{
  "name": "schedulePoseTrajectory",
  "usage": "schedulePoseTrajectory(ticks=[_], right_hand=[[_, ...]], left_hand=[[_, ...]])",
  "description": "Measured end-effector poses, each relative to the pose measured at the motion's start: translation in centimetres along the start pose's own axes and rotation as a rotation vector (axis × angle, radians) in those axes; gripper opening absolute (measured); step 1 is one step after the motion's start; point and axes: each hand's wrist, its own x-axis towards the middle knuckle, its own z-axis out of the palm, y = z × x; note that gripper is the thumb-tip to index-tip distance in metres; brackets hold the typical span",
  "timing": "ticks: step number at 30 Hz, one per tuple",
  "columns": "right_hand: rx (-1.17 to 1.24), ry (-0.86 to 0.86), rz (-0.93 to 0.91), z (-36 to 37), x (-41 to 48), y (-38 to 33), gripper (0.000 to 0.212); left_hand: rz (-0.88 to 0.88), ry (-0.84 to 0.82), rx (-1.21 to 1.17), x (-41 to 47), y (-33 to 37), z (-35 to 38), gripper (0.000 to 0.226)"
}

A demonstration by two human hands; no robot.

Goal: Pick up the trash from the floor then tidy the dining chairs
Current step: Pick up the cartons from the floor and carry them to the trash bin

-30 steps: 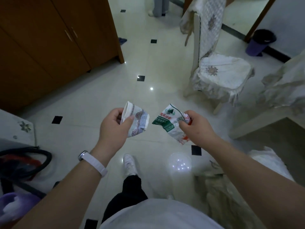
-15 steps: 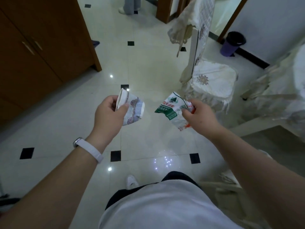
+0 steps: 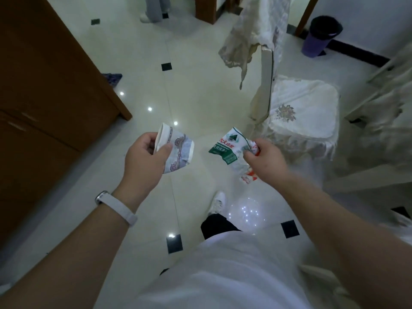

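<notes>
Currently the left hand (image 3: 145,160) is gripping a crushed paper cup (image 3: 179,150), with the thumb pressing across its flattened rim. The cup is hanging in the air above the tiled floor (image 3: 200,85). The right hand (image 3: 265,160) is pinching a crumpled green-and-white label (image 3: 227,144) between curled fingers, level with the cup and apart from it. A cloth-covered dining chair (image 3: 301,112) is standing just beyond the right hand, its cover drooping askew off the backrest. A purple bin (image 3: 316,44) is sitting by the far wall, and a wooden cabinet (image 3: 44,97) is flanking the left.
</notes>
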Motion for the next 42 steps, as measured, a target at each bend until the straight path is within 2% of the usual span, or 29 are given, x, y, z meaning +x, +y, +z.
schedulePoseTrajectory(ticks=[5,8,12,22,27,33,36,42], right_hand=[[0.028,-0.042,0.005,-2.0,9.3,-3.6,0.011],[-0.007,0.0,-0.044,-4.3,13.9,-5.7,0.015],[0.021,0.058,-0.016,-6.6,18.2,-6.8,0.016],[0.087,0.196,0.109,-7.0,29.6,-10.6,0.02],[0.094,0.29,0.161,-7.6,37.5,-15.0,0.016],[0.081,0.405,0.235,-8.1,44.9,-20.1,0.013],[0.099,0.445,0.272,-8.3,47.2,-20.9,0.008],[0.095,0.515,0.377,-10.9,52.9,-19.9,0.015]], left_hand=[[0.042,0.006,0.056,9.1,4.9,1.6,0.01],[0.069,0.002,0.065,13.8,7.2,3.6,0.013],[0.062,-0.023,0.061,18.9,9.1,5.6,0.017],[0.159,-0.19,0.076,34.9,11.7,10.1,0.015],[0.149,-0.236,-0.068,46.3,14.8,11.6,0.016],[0.2,-0.363,-0.059,58.4,18.8,12.8,0.012],[0.207,-0.432,-0.045,62.5,20.1,14.7,0.013],[0.166,-0.559,-0.03,68.3,21.9,20.9,0.013]])
